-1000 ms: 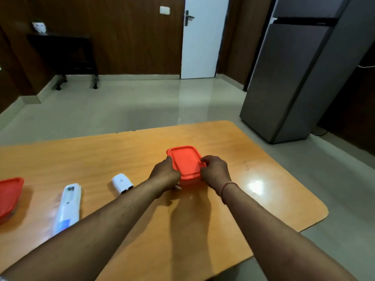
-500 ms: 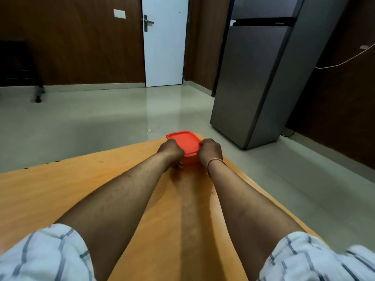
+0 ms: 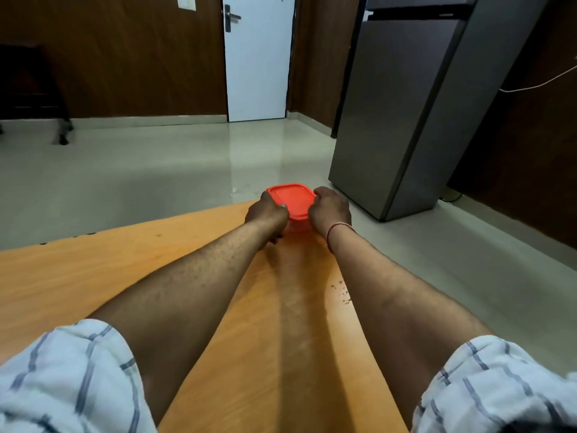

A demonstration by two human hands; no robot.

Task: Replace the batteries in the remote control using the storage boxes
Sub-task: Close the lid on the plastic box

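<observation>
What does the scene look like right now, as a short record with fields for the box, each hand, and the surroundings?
box: red-lidded storage box, lid on, at the far edge of the wooden table
left hand: gripping the box's left side
right hand: gripping the box's right side
surroundings: grey fridge right, white door behind
</observation>
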